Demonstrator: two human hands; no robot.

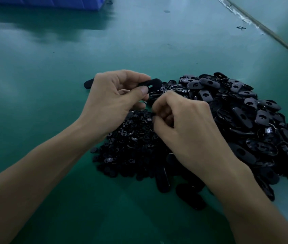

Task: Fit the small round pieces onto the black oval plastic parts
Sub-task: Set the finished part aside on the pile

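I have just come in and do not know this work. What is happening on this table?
A person is assembling black plastic parts on a green table. The left hand pinches one black oval part above the piles. The right hand, curled, is down at the heap of small round pieces; whether it already holds one I cannot tell. A larger heap of oval parts lies to the right.
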